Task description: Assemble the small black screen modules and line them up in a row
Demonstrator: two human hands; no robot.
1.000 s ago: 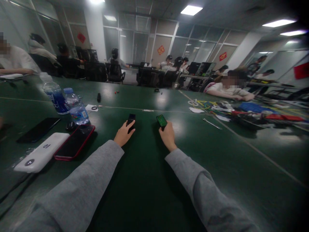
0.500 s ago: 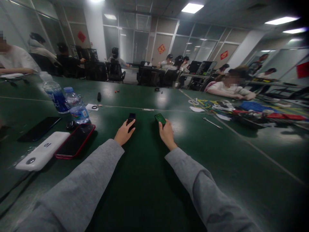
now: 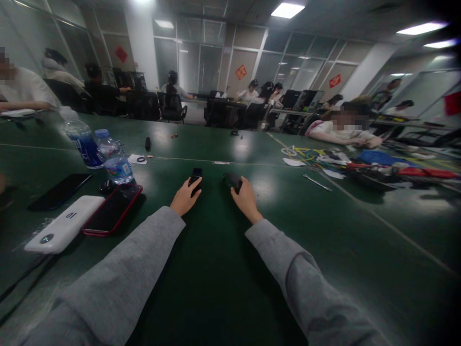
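Note:
My left hand [image 3: 184, 196] rests on the green table, its fingers closed round a small black rectangular device [image 3: 197, 174] that lies almost straight ahead. To the right, my right hand [image 3: 247, 201] grips a small black box-shaped object [image 3: 233, 180] between thumb and fingers. Green markings show on that object's left side, and its dark side faces me. It is tilted, and I cannot tell whether it touches the table. A short stretch of tabletop separates the two objects.
On the left are two bottles, a red-edged phone [image 3: 113, 210], a white power bank [image 3: 65, 225] and a black phone [image 3: 60, 192]. A wrench [image 3: 317, 182] and a heap of cables [image 3: 389, 166] lie right. Other people sit beyond the table.
My right hand has turned its object over to the left, so the green-marked face that pointed up now shows only at the left side. The left hand has stayed still.

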